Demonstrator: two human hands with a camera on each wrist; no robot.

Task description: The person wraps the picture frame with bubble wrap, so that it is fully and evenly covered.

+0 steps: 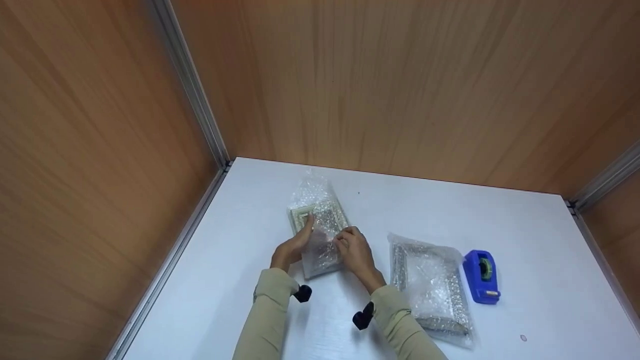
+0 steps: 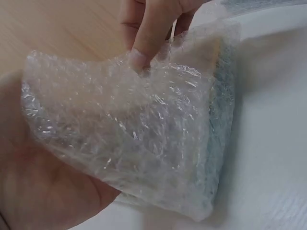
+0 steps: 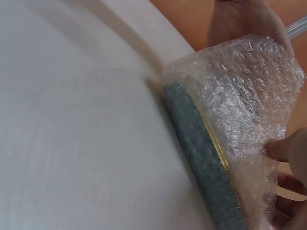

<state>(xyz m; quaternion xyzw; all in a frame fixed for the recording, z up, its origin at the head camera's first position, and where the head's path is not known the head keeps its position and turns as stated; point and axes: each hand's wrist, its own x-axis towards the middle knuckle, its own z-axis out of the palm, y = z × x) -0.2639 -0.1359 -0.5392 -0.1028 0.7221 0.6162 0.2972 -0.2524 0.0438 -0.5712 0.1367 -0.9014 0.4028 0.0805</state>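
A flat rectangular thing that looks like a picture frame (image 1: 300,214) lies on the table, partly covered by bubble wrap (image 1: 327,212). Its greenish side and a thin gold line (image 3: 218,143) show through the wrap in the right wrist view. My left hand (image 1: 292,246) is at its left side, palm against the raised wrap (image 2: 129,124), thumb pointing away; the other fingers are hidden behind the plastic. From the right, my right hand (image 1: 356,250) pinches the edge of the wrap between thumb (image 2: 141,57) and fingers.
To the right lies a second bubble-wrapped frame (image 1: 432,285). Beside it stands a blue tape dispenser (image 1: 482,277) with a roll in it. Wood panels (image 1: 400,90) with metal rails (image 1: 192,85) border the white table (image 1: 240,220) at the back and sides.
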